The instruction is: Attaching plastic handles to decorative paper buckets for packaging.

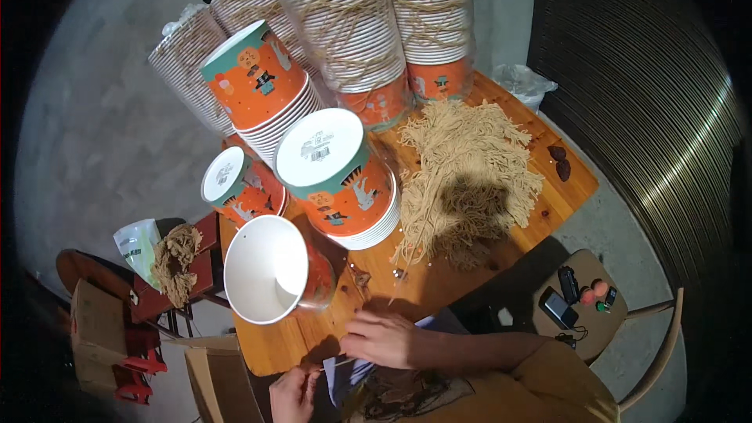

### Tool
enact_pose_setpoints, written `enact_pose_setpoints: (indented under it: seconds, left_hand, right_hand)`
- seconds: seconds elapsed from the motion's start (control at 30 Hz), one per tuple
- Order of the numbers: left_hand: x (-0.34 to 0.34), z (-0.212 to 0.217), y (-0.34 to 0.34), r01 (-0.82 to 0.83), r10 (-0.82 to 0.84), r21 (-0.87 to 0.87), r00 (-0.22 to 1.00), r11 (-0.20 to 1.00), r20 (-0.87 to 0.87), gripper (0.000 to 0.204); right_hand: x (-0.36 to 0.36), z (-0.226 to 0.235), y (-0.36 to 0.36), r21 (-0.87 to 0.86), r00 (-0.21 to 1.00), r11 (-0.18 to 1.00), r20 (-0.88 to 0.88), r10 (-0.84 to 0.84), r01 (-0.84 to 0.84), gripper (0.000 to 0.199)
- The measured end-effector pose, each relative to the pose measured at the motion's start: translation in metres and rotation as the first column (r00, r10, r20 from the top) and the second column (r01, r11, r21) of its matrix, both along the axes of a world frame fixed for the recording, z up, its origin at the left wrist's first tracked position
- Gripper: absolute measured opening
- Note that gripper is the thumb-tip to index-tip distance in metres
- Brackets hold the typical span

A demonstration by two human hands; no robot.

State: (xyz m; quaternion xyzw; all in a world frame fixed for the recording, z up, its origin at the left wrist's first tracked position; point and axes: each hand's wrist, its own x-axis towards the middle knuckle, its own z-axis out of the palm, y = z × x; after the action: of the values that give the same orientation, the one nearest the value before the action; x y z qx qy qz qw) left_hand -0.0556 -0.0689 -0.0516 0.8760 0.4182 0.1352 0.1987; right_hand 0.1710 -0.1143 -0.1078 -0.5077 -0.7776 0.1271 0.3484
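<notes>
My left hand [293, 396] is at the lower edge, its fingers closed in a pinch. To its right and slightly higher, my right hand [381, 339] is also closed, in front of the table's near edge. A thin piece of beige string [337, 363] runs between the two hands, and both grip it. Just beyond them an open paper bucket [266, 270] lies tilted, its white inside facing me. A large heap of beige strings [462, 157] covers the right part of the wooden table [258, 345]; a shadow falls across its near half.
Orange paper buckets stand upside down in stacks [341, 188] behind the open one. Tall plastic-wrapped bucket stacks [337, 23] rise at the back. On the right, a chair [583, 266] holds a phone [558, 309] and small items. A cardboard box [223, 380] is at lower left.
</notes>
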Motion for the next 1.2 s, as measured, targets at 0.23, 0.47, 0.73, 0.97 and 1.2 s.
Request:
enact_pose_setpoints:
  seconds: [0.23,0.47,0.73,0.97,1.2]
  left_hand:
    - [0.026,0.022,0.015,0.301,-0.289,0.228,0.954,0.926,-0.084,0.028]
    - [0.036,0.014,0.025,0.302,-0.315,0.182,0.948,0.936,0.045,0.029]
    - [0.042,0.026,0.039,0.436,-0.437,0.130,0.899,0.891,-0.019,0.023]
    - [0.041,0.018,0.040,0.434,-0.414,0.170,0.899,0.885,-0.140,0.026]
    - [0.035,0.015,0.044,0.344,-0.337,0.190,0.939,0.920,-0.067,0.023]
  right_hand:
    - [-0.031,0.025,0.009,-0.068,0.888,0.998,-0.459,-0.031,-0.001,0.033]
    - [-0.017,0.027,0.010,-0.202,0.795,0.979,-0.594,-0.123,0.001,0.018]
    - [0.000,0.033,0.016,-0.293,0.739,0.949,-0.664,-0.115,-0.116,0.009]
    - [0.000,0.017,0.016,-0.346,0.746,0.925,-0.655,-0.120,-0.155,0.015]
    - [-0.005,0.012,0.013,-0.218,0.657,0.971,-0.747,-0.100,-0.101,0.013]
